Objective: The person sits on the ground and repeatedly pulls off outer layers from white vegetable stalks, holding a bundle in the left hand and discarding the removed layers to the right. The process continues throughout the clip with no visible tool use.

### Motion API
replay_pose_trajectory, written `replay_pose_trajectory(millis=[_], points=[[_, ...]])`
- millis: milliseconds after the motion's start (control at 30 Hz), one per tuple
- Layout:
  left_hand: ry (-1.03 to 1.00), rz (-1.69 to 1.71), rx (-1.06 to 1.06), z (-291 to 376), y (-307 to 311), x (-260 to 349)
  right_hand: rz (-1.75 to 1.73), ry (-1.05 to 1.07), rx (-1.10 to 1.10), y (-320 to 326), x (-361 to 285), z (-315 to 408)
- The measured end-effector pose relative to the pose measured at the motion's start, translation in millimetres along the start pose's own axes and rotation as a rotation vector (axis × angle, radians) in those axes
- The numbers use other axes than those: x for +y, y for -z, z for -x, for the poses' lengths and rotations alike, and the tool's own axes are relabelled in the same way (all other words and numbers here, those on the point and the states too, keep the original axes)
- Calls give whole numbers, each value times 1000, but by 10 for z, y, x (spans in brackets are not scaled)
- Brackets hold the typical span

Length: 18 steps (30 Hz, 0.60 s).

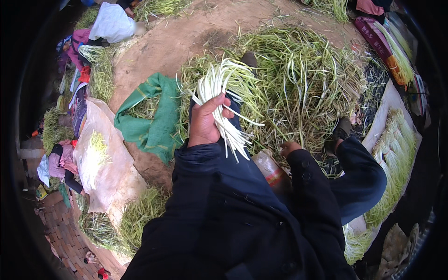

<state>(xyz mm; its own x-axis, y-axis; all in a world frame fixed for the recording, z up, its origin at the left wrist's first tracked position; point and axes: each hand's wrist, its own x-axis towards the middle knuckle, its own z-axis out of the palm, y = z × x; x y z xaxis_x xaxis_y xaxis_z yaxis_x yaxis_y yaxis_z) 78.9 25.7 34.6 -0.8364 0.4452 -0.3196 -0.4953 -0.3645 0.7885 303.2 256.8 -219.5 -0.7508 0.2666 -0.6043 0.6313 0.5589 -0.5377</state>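
Note:
My left hand point(206, 120) grips a bunch of long stalks with white stems and yellow-green leaves point(218, 82), held above my left thigh; the white ends point down towards my lap. My right hand point(289, 147) is low beside my right knee, at the near edge of a large heap of loose green and dry stalks point(297, 80). Its fingers are partly hidden, and whether they hold anything does not show. A clear plastic-wrapped object point(268, 167) lies between my legs.
A green woven sack point(162, 119) lies left of the heap. Tied bundles point(392, 150) rest on a pale sheet at the right. Further left, stalks point(96, 154) lie on another sheet point(119, 175), near a crouching person point(63, 159). Other people sit at the upper left and upper right.

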Motion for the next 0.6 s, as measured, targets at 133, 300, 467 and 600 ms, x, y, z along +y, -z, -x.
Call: replay_pose_trajectory(millis=[133,300,467,600], points=[[32,9,-30,11,-13,-12,-652,179,21,127,-371,-65],[118,112,-108,37,-25,75,-1024,196,-24,131,-492,-12],[40,324,-323,11,2,283,-295,12,152,-154,-98,-102],[107,408,-380,-73,54,245,-399,-140,270,-258,80,-343]])
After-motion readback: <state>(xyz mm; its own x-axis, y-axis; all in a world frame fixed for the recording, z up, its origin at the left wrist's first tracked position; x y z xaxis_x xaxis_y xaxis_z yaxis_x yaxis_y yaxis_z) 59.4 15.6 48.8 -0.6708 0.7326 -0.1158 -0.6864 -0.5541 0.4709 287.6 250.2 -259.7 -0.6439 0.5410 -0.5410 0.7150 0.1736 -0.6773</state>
